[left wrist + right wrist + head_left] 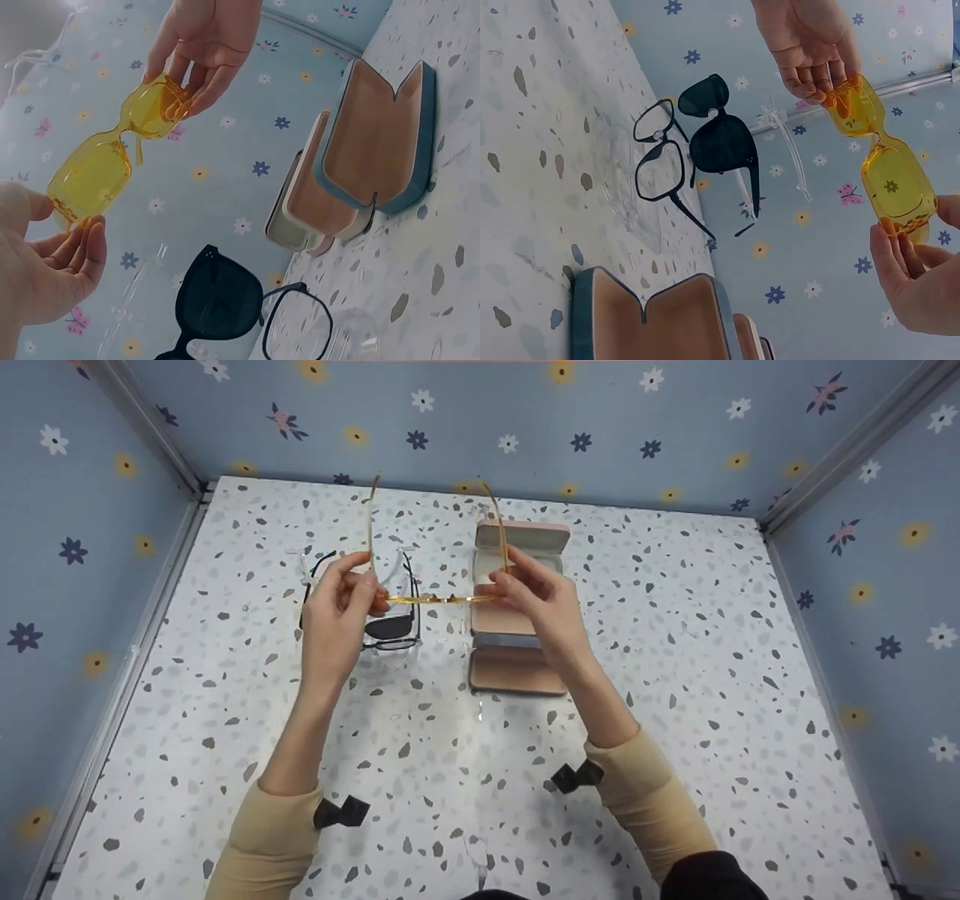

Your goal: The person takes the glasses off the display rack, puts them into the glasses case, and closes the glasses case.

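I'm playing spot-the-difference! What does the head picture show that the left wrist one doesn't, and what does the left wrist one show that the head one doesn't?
Only the head view shows the tan sleeves and the black blocks at the cuffs.

Only the left wrist view shows the lens faces of the yellow glasses, and pink butterflies on the flowered wall.

Both show the left hand and right hand holding those glasses, plus dark sunglasses, open cases and the speckled table.
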{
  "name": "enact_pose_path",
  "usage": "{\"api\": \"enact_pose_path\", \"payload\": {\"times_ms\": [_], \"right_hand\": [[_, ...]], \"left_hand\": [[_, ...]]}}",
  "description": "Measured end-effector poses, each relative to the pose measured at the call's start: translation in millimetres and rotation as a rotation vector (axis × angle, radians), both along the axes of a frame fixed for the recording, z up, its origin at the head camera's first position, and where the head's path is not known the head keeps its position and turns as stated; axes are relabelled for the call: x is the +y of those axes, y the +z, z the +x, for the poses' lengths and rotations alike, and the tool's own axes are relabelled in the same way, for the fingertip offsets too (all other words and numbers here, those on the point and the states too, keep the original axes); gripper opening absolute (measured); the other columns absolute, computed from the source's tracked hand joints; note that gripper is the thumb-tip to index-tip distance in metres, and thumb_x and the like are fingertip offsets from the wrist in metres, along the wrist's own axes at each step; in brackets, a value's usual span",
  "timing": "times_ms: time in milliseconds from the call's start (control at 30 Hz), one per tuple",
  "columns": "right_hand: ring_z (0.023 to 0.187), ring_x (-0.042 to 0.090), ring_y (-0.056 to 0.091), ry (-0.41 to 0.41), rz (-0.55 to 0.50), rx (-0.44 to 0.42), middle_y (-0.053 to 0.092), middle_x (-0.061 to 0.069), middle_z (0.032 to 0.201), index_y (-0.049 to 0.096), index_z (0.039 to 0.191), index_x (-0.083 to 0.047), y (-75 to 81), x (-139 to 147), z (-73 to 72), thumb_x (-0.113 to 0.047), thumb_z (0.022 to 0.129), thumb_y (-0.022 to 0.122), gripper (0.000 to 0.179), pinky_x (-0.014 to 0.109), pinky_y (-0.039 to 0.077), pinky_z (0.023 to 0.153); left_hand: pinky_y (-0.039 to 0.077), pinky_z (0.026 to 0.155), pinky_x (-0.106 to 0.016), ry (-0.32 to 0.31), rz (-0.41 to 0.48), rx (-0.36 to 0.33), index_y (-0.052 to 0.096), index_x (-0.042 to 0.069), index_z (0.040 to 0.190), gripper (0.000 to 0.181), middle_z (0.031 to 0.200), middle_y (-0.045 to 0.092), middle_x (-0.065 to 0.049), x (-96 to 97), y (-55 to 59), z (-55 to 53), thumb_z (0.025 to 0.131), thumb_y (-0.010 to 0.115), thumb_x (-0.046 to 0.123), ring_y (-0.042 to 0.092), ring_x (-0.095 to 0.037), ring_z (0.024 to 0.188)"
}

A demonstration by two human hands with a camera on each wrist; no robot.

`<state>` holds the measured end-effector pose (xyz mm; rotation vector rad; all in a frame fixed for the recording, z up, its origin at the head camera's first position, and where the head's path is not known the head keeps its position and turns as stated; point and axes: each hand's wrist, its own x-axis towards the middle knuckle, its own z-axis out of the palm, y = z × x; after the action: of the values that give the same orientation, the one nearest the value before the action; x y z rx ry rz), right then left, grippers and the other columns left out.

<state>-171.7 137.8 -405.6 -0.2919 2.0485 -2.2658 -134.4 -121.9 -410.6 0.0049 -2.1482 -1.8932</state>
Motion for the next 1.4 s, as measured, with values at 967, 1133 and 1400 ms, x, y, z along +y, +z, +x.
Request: {"api": "enact_pose_path", "payload": {"times_ms": [967,1133,1400], "right_hand": [[0.112,0.020,0.069,-0.202,-0.021,0.065,0.070,0.013,0.121,0.057,0.145,-0.006,-55.4,84.2,35.4,-0.002,0.092,0.074,0.056,0.026,0.058,0.098],[0.114,0.021,0.069,-0.191,-0.004,0.082,0.069,0.015,0.121,0.058,0.145,-0.008,-59.5,90.0,32.7,-0.004,0.092,0.075,0.055,0.028,0.057,0.102],[0.115,0.021,0.070,-0.159,-0.032,0.113,0.070,0.015,0.122,0.055,0.147,-0.004,-59.7,95.0,25.8,0.000,0.092,0.073,0.058,0.024,0.059,0.094]], "left_hand": [[0.061,0.093,-0.033,-0.105,-0.062,0.114,0.053,0.005,0.149,0.051,0.110,0.068,-0.017,94.3,-59.9,5.8,0.101,0.066,0.013,0.066,-0.019,0.102],[0.061,0.092,-0.031,-0.098,-0.053,0.117,0.055,0.009,0.148,0.048,0.109,0.068,-0.014,98.9,-65.9,1.1,0.101,0.066,0.014,0.067,-0.017,0.100],[0.058,0.089,-0.019,-0.089,0.002,0.116,0.057,0.013,0.147,0.046,0.110,0.068,-0.013,103.5,-69.4,-6.7,0.103,0.064,0.018,0.067,-0.009,0.098]]}}
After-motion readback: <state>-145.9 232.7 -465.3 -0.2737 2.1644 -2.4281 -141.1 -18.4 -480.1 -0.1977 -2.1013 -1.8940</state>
